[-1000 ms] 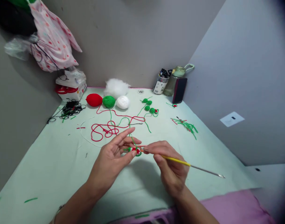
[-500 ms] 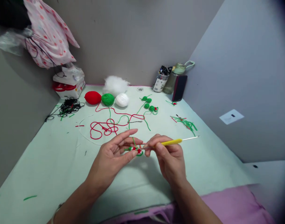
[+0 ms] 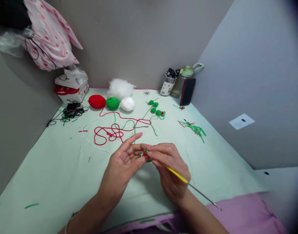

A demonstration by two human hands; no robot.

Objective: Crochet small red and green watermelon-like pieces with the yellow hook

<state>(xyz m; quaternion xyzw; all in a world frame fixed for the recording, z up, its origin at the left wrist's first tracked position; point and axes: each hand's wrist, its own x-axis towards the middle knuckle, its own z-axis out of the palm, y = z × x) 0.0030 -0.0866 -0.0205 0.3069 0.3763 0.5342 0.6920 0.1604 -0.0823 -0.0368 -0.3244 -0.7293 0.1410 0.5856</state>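
Note:
Between thumb and fingers, my left hand (image 3: 123,162) pinches a small red, green and white crochet piece (image 3: 145,155). My right hand (image 3: 172,165) meets it from the right, its fingertips touching the edge of the piece. Tucked in that same hand is a crochet hook (image 3: 179,175) with a yellow grip; its metal shaft slopes down to the right over my wrist. The hook's other end is hidden by my fingers. A short bit of green yarn rises from the piece near my fingertips.
Beyond my hands lie balls of red (image 3: 97,101), green (image 3: 112,103) and white yarn (image 3: 127,104), with loose red strands (image 3: 108,135). Small green crocheted balls (image 3: 155,104), yarn scraps (image 3: 195,129), black yarn (image 3: 72,112), white stuffing (image 3: 121,88) and a phone (image 3: 187,92) surround them.
The crochet hook has swung from nearly level to sloping down to the right. My right hand has turned and its fingers have closed in on the crochet piece.

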